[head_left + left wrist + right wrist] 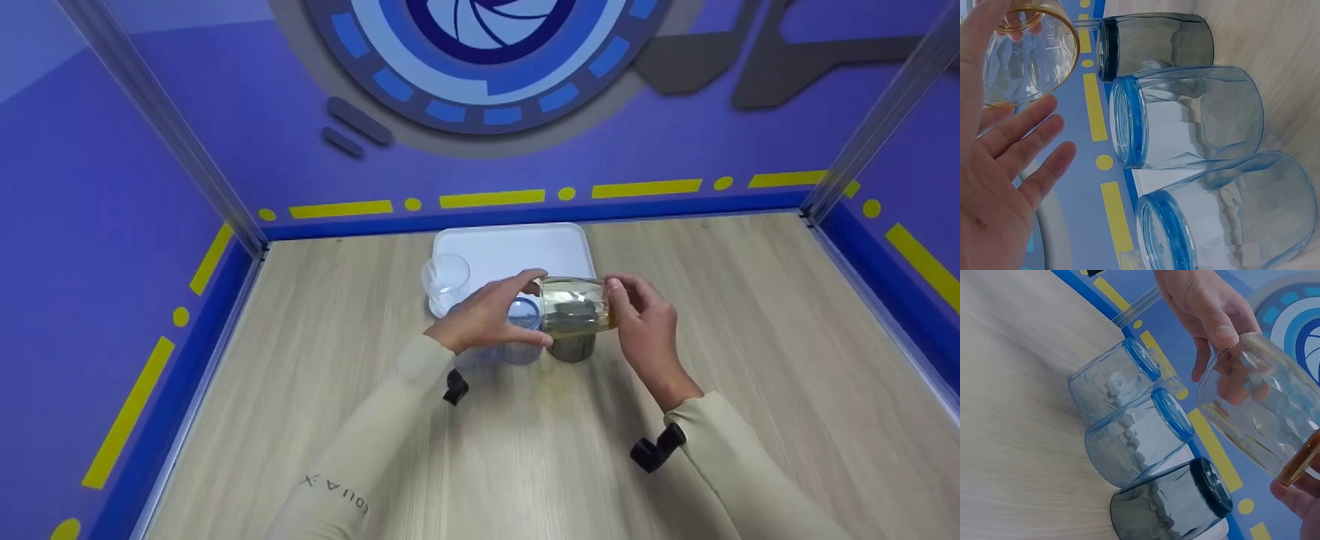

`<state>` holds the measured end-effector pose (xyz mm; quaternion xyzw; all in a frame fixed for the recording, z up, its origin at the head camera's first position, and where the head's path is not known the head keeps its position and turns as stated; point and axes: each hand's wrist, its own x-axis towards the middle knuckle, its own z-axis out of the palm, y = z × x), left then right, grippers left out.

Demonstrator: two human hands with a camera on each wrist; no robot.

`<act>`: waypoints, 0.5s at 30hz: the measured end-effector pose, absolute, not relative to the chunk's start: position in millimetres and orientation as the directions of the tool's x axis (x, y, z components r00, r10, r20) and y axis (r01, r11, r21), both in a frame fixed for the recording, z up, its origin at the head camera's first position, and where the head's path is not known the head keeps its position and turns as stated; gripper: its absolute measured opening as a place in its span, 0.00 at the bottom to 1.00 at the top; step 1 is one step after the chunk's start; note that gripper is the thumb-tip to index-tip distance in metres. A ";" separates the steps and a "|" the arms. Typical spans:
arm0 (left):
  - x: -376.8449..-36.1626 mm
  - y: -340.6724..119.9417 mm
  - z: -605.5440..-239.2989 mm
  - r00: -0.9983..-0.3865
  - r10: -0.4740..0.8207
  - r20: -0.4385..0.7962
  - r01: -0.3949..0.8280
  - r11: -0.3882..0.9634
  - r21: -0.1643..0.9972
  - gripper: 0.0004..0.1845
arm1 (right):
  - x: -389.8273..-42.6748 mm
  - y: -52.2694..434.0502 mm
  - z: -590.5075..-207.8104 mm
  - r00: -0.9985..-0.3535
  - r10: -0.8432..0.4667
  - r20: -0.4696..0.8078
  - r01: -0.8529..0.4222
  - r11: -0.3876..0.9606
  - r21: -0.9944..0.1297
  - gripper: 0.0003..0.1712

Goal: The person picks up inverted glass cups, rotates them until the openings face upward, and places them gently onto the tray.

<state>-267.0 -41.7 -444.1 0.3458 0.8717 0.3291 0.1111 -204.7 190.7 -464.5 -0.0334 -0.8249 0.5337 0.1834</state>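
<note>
A clear glass cup [576, 306] with an amber tint lies sideways in the air between both hands. My left hand [487, 315] holds its open, left-facing end, thumb below and fingers above. My right hand [649, 326] grips the thick amber base [1300, 458], thumb in front and fingers behind. Below it, a grey cup [1165, 503] and two blue-tinted cups [1199, 118] [1241, 216] stand in a row on the table, each with a thick coloured ring on top. In the head view, the left hand mostly covers the leftmost blue cup.
Behind the row, a white tray [517, 244] lies against the back wall. Clear containers [446, 274] sit at its left edge. The wooden table [750, 337] is bounded by blue-purple side and back panels with metal corner posts [172, 127].
</note>
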 end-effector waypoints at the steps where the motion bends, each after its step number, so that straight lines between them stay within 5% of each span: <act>1: -266.8 -41.5 -444.1 -0.736 0.676 0.036 0.530 0.542 0.652 0.52 | -204.8 190.7 -464.5 -0.932 0.255 0.258 -0.130 0.428 -0.894 0.23; 15: -268.1 -39.3 -446.1 -0.725 0.683 0.094 0.504 0.432 0.748 0.48 | -204.8 189.2 -463.6 -0.949 0.261 0.179 -0.074 0.368 -0.927 0.26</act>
